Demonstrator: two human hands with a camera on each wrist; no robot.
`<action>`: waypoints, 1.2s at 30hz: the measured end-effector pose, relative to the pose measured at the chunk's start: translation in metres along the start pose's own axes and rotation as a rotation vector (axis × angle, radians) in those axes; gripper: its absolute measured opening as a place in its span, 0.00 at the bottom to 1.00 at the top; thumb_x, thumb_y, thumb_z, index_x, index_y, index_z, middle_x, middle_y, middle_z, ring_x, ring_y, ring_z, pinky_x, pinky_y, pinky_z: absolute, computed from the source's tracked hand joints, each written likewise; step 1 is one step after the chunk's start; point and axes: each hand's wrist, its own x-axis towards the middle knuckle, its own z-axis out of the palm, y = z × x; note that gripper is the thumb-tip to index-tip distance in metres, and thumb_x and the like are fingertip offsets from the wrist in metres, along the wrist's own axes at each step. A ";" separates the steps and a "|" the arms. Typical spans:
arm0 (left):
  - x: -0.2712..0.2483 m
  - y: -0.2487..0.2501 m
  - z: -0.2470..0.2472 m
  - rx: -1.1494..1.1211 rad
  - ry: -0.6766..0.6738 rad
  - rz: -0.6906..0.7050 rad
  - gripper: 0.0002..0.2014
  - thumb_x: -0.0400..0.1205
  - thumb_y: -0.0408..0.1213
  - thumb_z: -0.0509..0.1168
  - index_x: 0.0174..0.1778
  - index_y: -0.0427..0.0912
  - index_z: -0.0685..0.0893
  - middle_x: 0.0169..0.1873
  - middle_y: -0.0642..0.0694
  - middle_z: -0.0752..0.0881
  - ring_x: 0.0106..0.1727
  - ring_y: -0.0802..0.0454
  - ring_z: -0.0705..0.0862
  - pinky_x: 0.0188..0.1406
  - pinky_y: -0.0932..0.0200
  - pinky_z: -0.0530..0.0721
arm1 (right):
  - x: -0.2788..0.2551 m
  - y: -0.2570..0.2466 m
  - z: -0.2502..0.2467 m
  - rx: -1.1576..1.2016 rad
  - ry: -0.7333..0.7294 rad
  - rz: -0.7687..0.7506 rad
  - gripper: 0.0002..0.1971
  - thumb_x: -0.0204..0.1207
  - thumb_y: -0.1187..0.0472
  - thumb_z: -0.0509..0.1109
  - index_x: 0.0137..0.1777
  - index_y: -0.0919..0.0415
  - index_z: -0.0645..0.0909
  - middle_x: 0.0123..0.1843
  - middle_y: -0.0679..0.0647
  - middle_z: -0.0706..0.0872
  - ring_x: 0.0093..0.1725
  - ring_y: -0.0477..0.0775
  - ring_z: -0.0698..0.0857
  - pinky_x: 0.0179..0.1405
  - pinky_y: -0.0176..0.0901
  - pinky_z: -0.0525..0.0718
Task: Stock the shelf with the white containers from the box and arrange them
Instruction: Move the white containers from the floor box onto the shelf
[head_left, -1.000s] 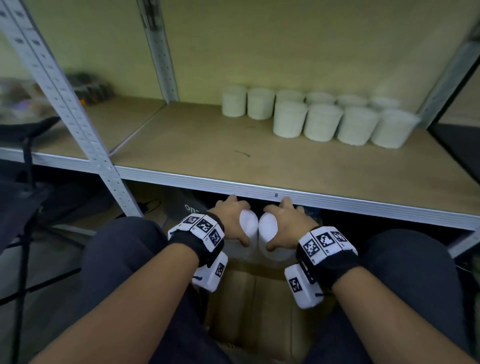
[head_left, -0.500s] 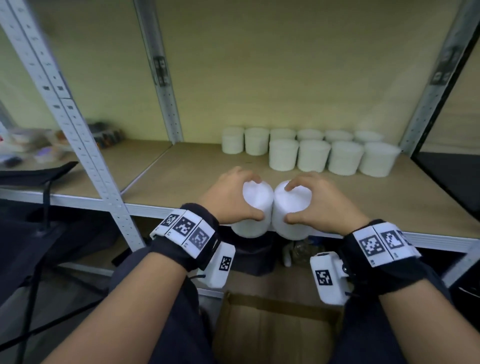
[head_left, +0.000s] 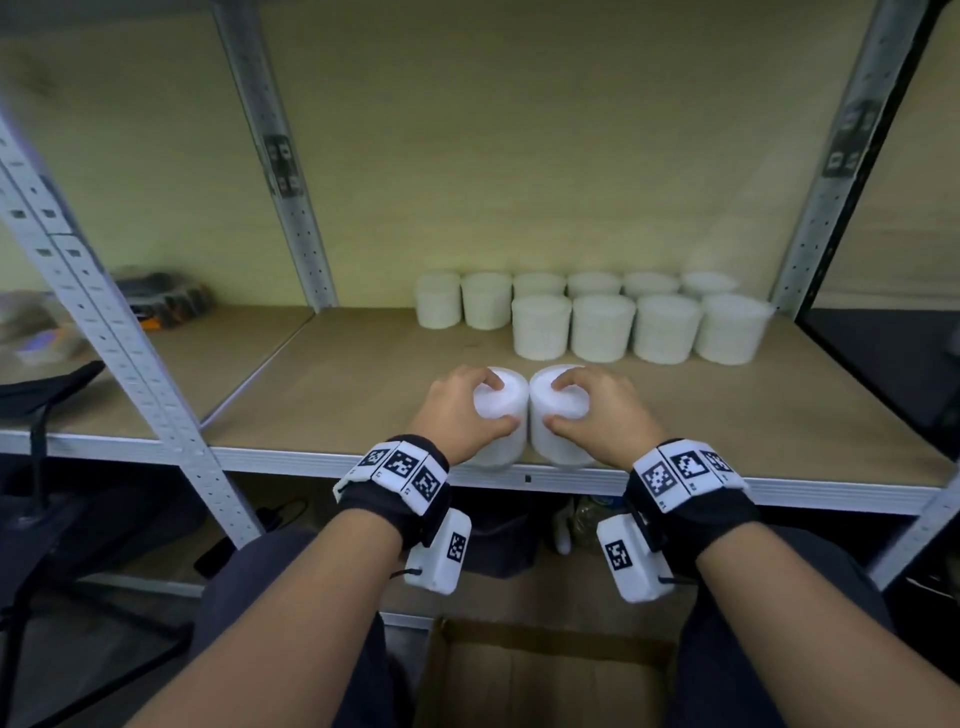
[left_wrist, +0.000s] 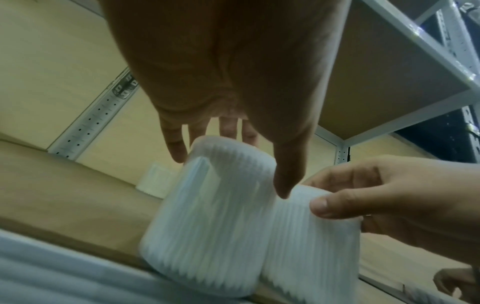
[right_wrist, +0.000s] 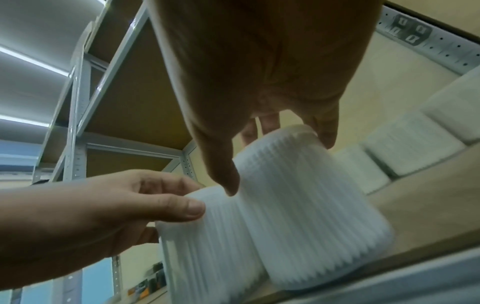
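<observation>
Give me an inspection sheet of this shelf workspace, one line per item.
Surface: wooden shelf board with a grey metal front rail.
Job's things: ten stocked white containers in two rows at the back right; the left container and right container stand side by side at the front edge; the cardboard box sits open on the floor below.
Clutter: blurred items on the neighbouring shelf at left.
Hands: left hand grips the left container from above; right hand grips the right container likewise.
Cables: dark cable under the shelf.
Surroundings: perforated metal uprights, pale back wall.
</observation>
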 end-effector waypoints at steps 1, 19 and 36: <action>0.000 0.000 0.000 0.006 0.002 0.007 0.21 0.72 0.47 0.75 0.59 0.47 0.82 0.65 0.51 0.80 0.67 0.51 0.77 0.57 0.64 0.71 | 0.000 0.000 0.000 -0.009 0.000 -0.004 0.24 0.70 0.53 0.76 0.66 0.56 0.81 0.70 0.53 0.81 0.72 0.56 0.75 0.73 0.43 0.69; -0.006 0.004 -0.016 0.223 -0.052 0.147 0.11 0.81 0.37 0.63 0.59 0.47 0.85 0.59 0.50 0.82 0.60 0.54 0.79 0.52 0.67 0.73 | -0.003 0.008 -0.028 -0.097 -0.087 -0.048 0.12 0.77 0.59 0.69 0.59 0.57 0.86 0.64 0.53 0.85 0.64 0.51 0.82 0.55 0.34 0.73; 0.041 -0.027 -0.031 0.320 -0.023 0.043 0.12 0.81 0.36 0.64 0.59 0.47 0.86 0.60 0.47 0.87 0.61 0.49 0.84 0.63 0.55 0.81 | 0.062 -0.013 -0.006 -0.048 -0.125 -0.069 0.12 0.77 0.61 0.70 0.59 0.58 0.88 0.63 0.54 0.87 0.66 0.53 0.82 0.63 0.39 0.77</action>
